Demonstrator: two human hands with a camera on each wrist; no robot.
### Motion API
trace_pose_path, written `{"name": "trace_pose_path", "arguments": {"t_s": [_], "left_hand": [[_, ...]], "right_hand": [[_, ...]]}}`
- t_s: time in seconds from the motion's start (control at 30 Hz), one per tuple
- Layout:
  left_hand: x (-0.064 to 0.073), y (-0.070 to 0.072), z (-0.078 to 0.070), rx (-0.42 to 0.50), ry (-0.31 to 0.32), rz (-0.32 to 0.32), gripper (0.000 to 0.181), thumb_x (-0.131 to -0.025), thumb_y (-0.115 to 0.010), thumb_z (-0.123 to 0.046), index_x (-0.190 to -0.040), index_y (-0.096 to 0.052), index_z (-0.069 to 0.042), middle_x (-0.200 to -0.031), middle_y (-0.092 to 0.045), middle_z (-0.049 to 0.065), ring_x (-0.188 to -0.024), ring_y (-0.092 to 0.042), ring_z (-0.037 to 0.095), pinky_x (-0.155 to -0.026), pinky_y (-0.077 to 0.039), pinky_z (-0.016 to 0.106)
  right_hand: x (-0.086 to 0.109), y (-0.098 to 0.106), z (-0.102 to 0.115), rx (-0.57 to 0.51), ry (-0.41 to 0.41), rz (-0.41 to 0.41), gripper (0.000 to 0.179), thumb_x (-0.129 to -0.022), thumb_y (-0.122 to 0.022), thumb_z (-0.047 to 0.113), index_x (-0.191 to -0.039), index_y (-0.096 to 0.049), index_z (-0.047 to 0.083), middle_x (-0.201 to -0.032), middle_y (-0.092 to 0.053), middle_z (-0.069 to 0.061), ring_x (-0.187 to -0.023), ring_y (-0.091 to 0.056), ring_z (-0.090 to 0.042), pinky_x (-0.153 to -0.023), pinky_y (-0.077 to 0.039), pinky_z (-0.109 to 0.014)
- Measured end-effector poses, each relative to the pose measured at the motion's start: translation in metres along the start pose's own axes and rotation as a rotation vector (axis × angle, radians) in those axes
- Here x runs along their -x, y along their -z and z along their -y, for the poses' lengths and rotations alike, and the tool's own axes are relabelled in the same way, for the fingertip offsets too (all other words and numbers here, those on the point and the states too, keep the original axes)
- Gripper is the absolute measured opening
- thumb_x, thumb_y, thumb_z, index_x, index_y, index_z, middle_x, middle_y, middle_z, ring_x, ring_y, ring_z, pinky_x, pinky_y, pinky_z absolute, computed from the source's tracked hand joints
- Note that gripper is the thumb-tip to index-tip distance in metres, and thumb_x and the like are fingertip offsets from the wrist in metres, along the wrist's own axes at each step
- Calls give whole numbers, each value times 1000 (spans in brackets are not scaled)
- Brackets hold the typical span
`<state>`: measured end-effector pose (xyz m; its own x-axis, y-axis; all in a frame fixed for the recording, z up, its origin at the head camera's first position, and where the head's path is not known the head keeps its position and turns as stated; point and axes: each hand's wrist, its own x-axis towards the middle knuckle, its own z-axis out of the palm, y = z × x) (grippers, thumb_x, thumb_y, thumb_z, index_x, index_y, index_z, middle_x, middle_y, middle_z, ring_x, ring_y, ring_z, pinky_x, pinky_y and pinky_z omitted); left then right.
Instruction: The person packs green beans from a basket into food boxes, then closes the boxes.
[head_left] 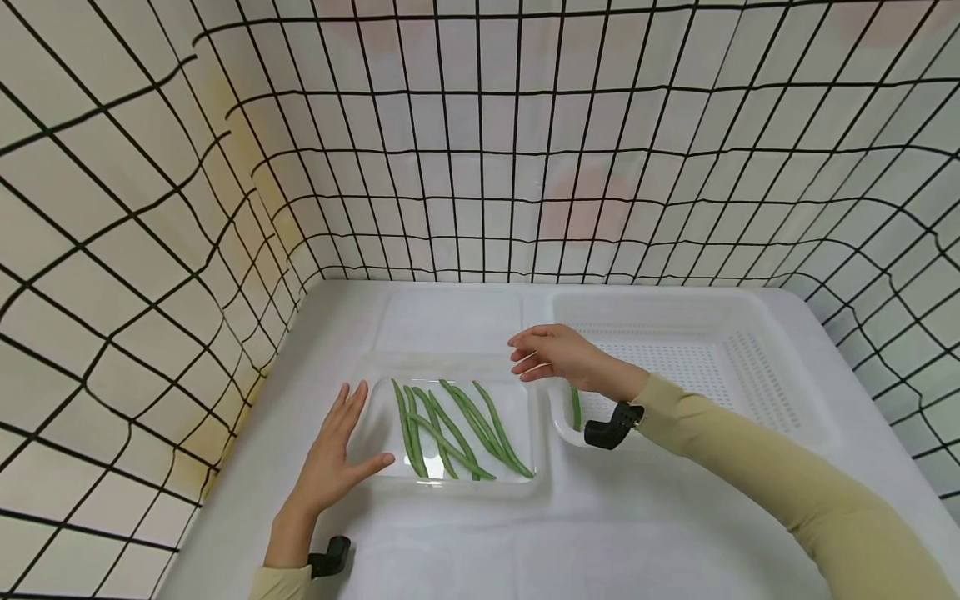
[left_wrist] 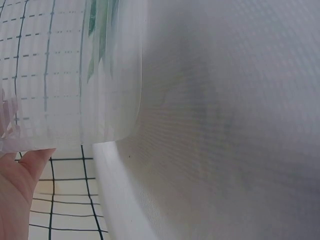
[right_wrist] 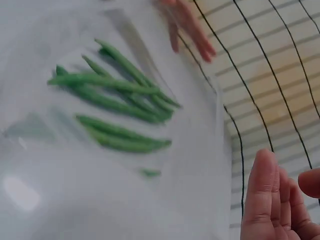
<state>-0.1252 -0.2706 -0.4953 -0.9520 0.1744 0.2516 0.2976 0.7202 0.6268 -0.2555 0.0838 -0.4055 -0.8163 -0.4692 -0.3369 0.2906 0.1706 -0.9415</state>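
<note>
Several green beans (head_left: 450, 429) lie loosely side by side, some crossing, in a clear rectangular container (head_left: 534, 433). My left hand (head_left: 333, 454) is at the container's left side with fingers spread and thumb apart, the thumb overlapping the near left rim. In the left wrist view, part of that hand (left_wrist: 20, 185) shows below the clear wall. Over the container's far right corner hovers my right hand (head_left: 566, 357), fingers loosely bent and nothing between them. The right wrist view shows its fingers (right_wrist: 262, 200) beside the container, with the beans (right_wrist: 117, 95) in sight.
To the right of the container stands a white perforated basket (head_left: 787, 367), with a green bean (head_left: 576, 408) at its left end, partly hidden by my right hand. A black wire grid (head_left: 480, 150) rises around the back and sides of the white table (head_left: 600, 542).
</note>
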Motion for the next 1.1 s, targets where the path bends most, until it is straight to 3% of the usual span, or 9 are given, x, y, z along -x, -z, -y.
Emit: {"name": "trace_pose_path", "arguments": {"t_s": [0.13, 0.27, 0.47, 0.6, 0.77, 1.0, 1.1], "left_hand": [[1, 1, 0, 4, 1, 2, 105, -73, -80, -41, -154, -16, -23, -157, -15, -1, -143, -4, 24, -95, -24, 71], [1, 2, -1, 12, 2, 1, 104, -74, -80, -40, -154, -15, -25, -157, -15, -1, -143, -4, 24, -95, -23, 71], [2, 2, -1, 14, 7, 6, 104, -74, -80, -41, -154, -15, -24, -157, -14, 0, -143, -4, 25, -95, -23, 71], [2, 1, -1, 12, 4, -1, 104, -73, -80, -41, -153, -18, -19, -157, -14, 0, -143, -5, 26, -95, -23, 72], [1, 0, 0, 7, 3, 1, 104, -73, -80, -42, -154, -17, -21, -157, -14, -1, -143, -5, 25, -95, -23, 71], [1, 0, 0, 3, 7, -2, 104, -73, -80, -42, -154, -16, -24, -157, -14, 0, -143, -6, 26, -95, -23, 71], [1, 0, -1, 6, 7, -2, 104, -73, -80, -42, -154, -15, -26, -157, -15, 1, -143, -6, 25, -96, -22, 71]], "right_hand": [[-1, 32, -8, -6, -3, -80, 37, -98, -53, 17, -124, -51, -9, -106, -57, -22, -82, -64, -18, -80, -53, -35], [-5, 64, -22, -41, -92, -148, 41, -96, -55, 15, -126, -46, -13, -98, -59, -14, -77, -65, -15, -81, -52, -34], [-6, 98, -47, -39, -230, -169, 47, -97, -52, 11, -133, -37, -15, -114, -55, -26, -77, -67, -18, -79, -53, -33], [-6, 110, -61, 18, -288, -151, 48, -98, -51, 12, -134, -36, -14, -111, -57, -24, -79, -67, -20, -78, -53, -33], [-7, 117, -76, 45, -336, -147, 44, -97, -50, 13, -132, -38, -13, -103, -60, -19, -80, -67, -20, -77, -54, -34], [-8, 118, -82, -67, -334, -182, 42, -97, -50, 11, -129, -41, -13, -98, -63, -16, -81, -67, -22, -80, -53, -35], [-8, 113, -82, -120, -323, -156, 44, -99, -47, 11, -133, -38, -15, -101, -64, -18, -85, -67, -24, -84, -51, -36]]}}
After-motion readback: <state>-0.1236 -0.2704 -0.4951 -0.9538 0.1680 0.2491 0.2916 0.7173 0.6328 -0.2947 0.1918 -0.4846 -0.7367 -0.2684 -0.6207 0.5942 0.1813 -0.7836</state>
